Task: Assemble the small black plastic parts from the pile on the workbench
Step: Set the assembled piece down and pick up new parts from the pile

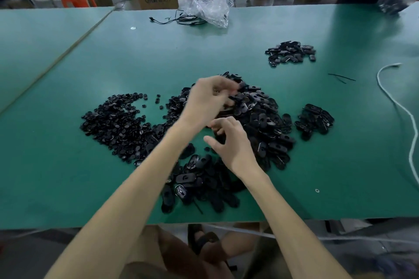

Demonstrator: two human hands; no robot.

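Step in hand: picking pieces to mate; judged early, most stock unassembled.

- My left hand [208, 99]: one, over the pile's crest, fingers curled, blurred; whether it pinches a part I cannot tell.
- My right hand [233, 142]: one, fingers loosely bent, thumb spread, nothing seen in it.
- Central pile of black oval plastic shells [260, 120]: one, on the green workbench [68, 165].
- Heap of small round black plastic pieces [113, 124]: one, left.
- Smaller black oval heaps: two, near right [315, 120] and far right [291, 52].
- Single parts: uncountable.

Next: take one oval, one round, align, press together.
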